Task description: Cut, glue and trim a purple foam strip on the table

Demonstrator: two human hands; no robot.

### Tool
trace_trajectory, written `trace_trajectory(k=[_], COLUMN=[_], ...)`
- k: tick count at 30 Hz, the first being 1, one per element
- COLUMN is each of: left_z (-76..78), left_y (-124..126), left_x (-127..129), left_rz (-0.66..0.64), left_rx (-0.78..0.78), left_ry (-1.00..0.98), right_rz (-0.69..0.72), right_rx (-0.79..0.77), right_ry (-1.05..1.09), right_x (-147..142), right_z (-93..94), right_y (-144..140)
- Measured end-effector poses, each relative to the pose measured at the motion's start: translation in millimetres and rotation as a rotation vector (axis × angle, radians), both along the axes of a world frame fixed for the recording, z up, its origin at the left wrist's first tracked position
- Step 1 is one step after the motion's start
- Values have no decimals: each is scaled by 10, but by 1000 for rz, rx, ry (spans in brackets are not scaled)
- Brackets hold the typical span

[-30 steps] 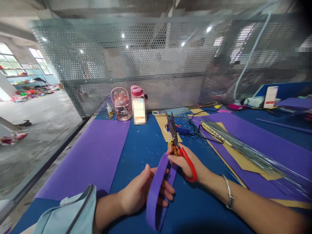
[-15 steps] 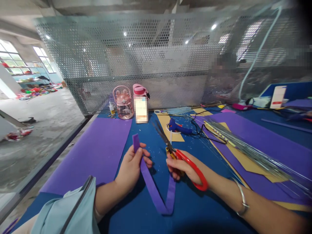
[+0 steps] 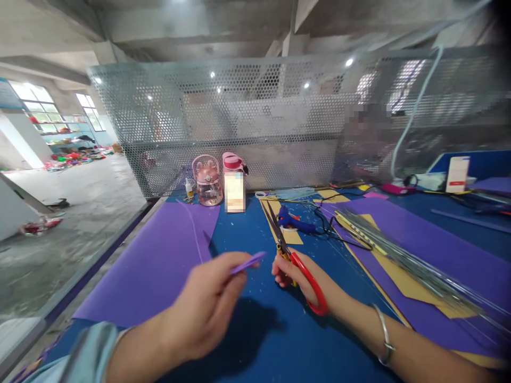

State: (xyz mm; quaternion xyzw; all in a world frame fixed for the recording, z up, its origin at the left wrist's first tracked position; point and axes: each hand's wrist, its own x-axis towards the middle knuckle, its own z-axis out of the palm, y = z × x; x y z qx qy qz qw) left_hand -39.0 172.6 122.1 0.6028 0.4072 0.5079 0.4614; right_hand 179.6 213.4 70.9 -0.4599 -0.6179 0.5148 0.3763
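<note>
My left hand (image 3: 203, 300) is closed in a pinch on a purple strip (image 3: 252, 260). The strip's short end points right, toward my other hand, and its long part arcs up to the left above a purple sheet (image 3: 155, 255). My right hand (image 3: 305, 276) grips scissors (image 3: 310, 287) with a red handle and dark blades pointing up and away. A small yellow piece shows beside its fingers; I cannot make out what it is. Beyond the scissors, a blue glue gun (image 3: 297, 220) lies on tan paper on the blue table (image 3: 255, 330).
At the back stand a pink water bottle (image 3: 209, 186), a phone (image 3: 235, 192) and a small glue bottle (image 3: 189, 189), before a perforated metal screen (image 3: 255, 122). Thin clear rods (image 3: 399, 255) lie across purple and tan sheets on the right. A black cable (image 3: 361, 246) runs from the glue gun.
My left hand has turned over and swung the strip up to the left. The strip's far end has left my right hand, which still grips the scissors. The view has tilted up slightly.
</note>
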Motion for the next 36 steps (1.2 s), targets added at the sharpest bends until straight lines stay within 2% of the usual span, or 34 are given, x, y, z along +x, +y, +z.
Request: trace_trajectory(k=[1, 2, 4, 6, 9, 13, 18, 26, 36], left_z=[-140, -277, -507, -651, -735, -761, -761, -732, -680], left_y=[4, 34, 145, 256, 322, 281, 261, 238, 244], left_x=[99, 183, 287, 306, 274, 288, 321, 291, 273], left_rz=[-128, -181, -214, -210, -209, -279, -414, -546, -603], left_rx=[-108, -259, -597, -704, -658, -619, -642, -673, -678], left_ry=[112, 148, 57, -114, -292, -355, -240, -157, -174], right_rz=[21, 43, 68, 68, 59, 29, 6, 59, 104], right_rx=[28, 58, 107, 135, 155, 122, 58, 151, 64], right_ry=[-40, -93, -204, -268, -280, -207, 58, -66, 117], right_x=[19, 40, 77, 100, 102, 62, -8, -38, -34], right_z=[-3, -3, 10, 31, 47, 24, 27, 30, 36], right_y=[10, 20, 33, 41, 44, 47, 22, -13, -42])
